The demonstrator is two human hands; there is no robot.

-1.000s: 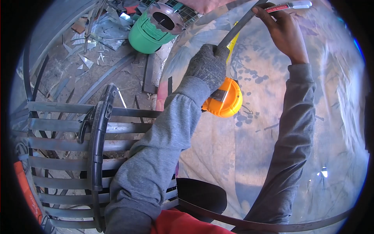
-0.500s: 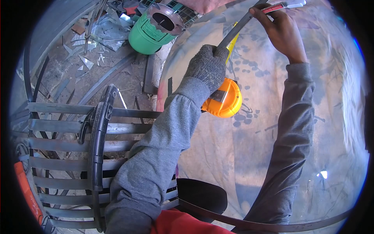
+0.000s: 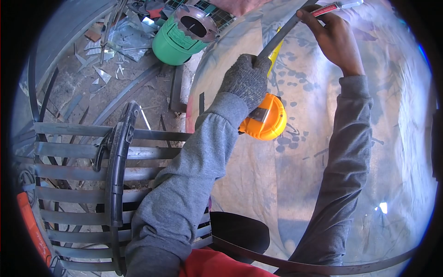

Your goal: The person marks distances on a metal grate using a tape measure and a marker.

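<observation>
Strip (image 3: 286, 32): thin, springy, likely sharp-edged; hold by flats. Gloved left hand (image 3: 244, 78) fingers closed round strip, tape measure (image 3: 265, 117) just below them. Bare right hand (image 3: 334, 39) fingers pinch marker (image 3: 332, 8).

I read bright daylight with hard shadows. Fisheye distortion bends the edges inside a black vignette. Focus stays sharp centrally, softening slightly toward the rim.
</observation>
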